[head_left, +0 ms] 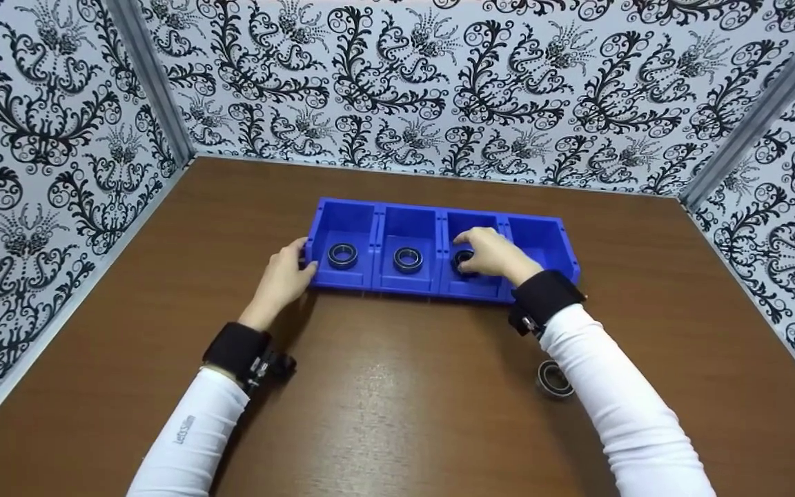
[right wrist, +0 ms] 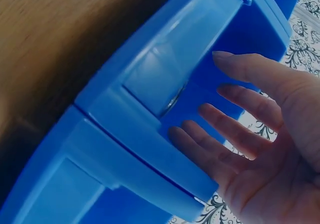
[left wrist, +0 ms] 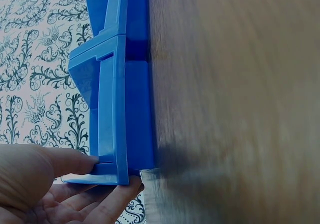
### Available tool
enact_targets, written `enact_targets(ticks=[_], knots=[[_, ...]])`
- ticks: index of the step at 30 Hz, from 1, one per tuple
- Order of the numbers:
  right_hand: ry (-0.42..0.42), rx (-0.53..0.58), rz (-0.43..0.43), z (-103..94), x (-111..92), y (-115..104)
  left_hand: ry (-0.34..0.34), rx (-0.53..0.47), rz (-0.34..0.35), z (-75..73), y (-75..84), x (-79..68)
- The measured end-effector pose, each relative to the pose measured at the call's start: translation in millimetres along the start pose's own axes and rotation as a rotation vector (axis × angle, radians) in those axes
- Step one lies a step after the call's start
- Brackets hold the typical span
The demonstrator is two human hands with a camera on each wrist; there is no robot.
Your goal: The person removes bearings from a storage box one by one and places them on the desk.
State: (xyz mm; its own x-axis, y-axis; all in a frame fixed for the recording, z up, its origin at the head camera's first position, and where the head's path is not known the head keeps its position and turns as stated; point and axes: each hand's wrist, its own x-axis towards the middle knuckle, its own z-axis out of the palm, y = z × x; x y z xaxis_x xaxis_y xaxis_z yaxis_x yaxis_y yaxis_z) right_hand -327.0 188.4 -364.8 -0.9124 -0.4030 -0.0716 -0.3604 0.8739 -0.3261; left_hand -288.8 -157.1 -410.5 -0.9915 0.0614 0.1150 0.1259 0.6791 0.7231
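A blue divided bin (head_left: 404, 285) with several compartments stands on the table. My left hand (head_left: 287, 277) grips its left end wall, thumb (left wrist: 75, 161) on the inner side and fingers underneath in the left wrist view. Ball bearings lie flat in the first compartment (head_left: 343, 266) and the second compartment (head_left: 408, 269) from the left. Over the third compartment, my right hand (head_left: 493, 254) reaches down around another bearing (head_left: 459, 259). Its fingers are spread apart in the right wrist view, and only an edge of that bearing (right wrist: 174, 101) shows behind the bin's front lip.
One more ball bearing (head_left: 544, 387) rests on the brown table (head_left: 384, 386) beside my right sleeve (head_left: 618, 386), partly covered by it. Patterned walls (head_left: 411, 90) enclose the table at the back and both sides.
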Motion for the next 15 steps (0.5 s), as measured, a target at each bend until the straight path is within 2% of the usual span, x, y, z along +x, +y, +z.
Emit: enact_targets(ticks=[10,15], knots=[[-0.012,-0.055,0.008,9.9,5,-1,-0.011,-0.005,-0.011,-0.2,-1.1,-0.7],[0.015,-0.09,0.007,13.5,6,-1,-0.007,-0.002,0.002,0.3,-0.7,-0.4]])
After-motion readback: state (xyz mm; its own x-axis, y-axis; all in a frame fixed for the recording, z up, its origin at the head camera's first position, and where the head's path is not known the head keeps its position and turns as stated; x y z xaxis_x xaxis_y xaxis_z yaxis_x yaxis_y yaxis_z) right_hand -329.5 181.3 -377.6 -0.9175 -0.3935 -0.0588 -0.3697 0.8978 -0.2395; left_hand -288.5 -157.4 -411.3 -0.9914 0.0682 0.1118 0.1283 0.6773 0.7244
